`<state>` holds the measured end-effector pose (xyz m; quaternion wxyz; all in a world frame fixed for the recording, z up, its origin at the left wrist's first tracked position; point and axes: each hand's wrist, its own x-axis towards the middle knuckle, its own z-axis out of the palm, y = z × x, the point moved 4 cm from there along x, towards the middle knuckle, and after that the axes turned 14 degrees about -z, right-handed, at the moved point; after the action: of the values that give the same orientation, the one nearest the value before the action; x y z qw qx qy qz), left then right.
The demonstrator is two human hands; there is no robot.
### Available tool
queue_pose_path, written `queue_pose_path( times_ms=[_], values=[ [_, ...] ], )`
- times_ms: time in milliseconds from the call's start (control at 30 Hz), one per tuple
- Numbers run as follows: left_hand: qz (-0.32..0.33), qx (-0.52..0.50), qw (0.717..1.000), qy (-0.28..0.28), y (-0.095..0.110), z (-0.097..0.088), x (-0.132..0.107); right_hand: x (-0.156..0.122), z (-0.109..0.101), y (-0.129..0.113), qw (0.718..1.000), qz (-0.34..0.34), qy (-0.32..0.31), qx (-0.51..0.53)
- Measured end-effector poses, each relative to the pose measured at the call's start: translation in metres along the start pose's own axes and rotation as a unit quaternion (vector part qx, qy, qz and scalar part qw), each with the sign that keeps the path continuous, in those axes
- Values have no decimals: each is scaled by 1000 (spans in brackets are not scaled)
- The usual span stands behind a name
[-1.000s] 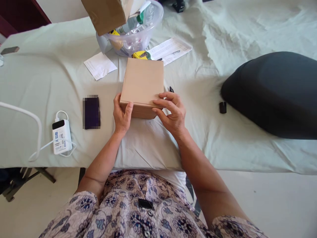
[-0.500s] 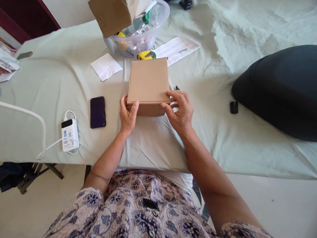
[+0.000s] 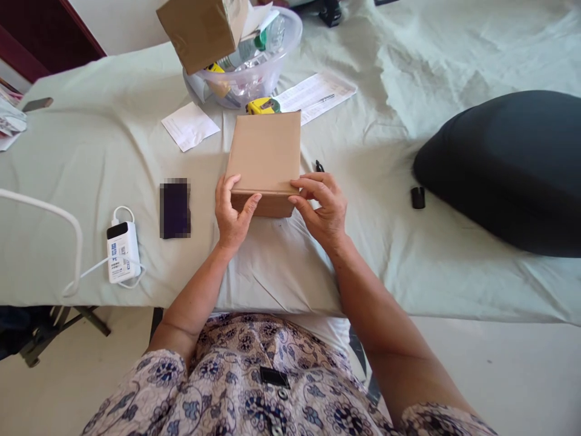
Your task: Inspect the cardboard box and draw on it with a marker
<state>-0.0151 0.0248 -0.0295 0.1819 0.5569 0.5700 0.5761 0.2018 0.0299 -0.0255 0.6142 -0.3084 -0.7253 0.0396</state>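
A plain brown cardboard box (image 3: 265,154) lies flat on the pale green cloth-covered table (image 3: 91,163). My left hand (image 3: 233,213) grips its near left corner, thumb across the front edge. My right hand (image 3: 320,208) holds the near right corner, fingers curled over the top edge. Both hands are closed on the box.
A clear plastic bowl (image 3: 254,72) of odds and ends, with a second brown box (image 3: 200,30) leaning on it, stands behind. A yellow tape measure (image 3: 261,106), papers with a pen (image 3: 313,94), a dark phone (image 3: 175,208), a white power bank (image 3: 121,251) with cable, and a black cushion (image 3: 503,163) lie around.
My left thumb has slid further along the box's front edge and my right fingers have moved inward over the top. The box has turned slightly.
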Motion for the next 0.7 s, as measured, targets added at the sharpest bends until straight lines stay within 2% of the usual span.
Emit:
queue_pose_path(
  times_ms=[133,233,367,467,533,700],
  values=[
    [-49,-39,998,1,-1,-3,4,-1,1,0,999,-3,17,41],
    [-72,-48,996,16,1,-6,7,-3,3,1,999,10,6,51],
    [-74,-39,996,4,3,-6,7,-4,3,0,999,29,-17,31],
    [-71,-19,997,-4,2,-5,4,-2,-1,-5,1000,9,-13,5],
    [-50,2,999,2,3,-6,2,0,-3,-8,1000,-11,-6,-4],
    [69,74,994,36,14,-8,-3,1,-2,-12,999,-40,-12,20]
  ],
)
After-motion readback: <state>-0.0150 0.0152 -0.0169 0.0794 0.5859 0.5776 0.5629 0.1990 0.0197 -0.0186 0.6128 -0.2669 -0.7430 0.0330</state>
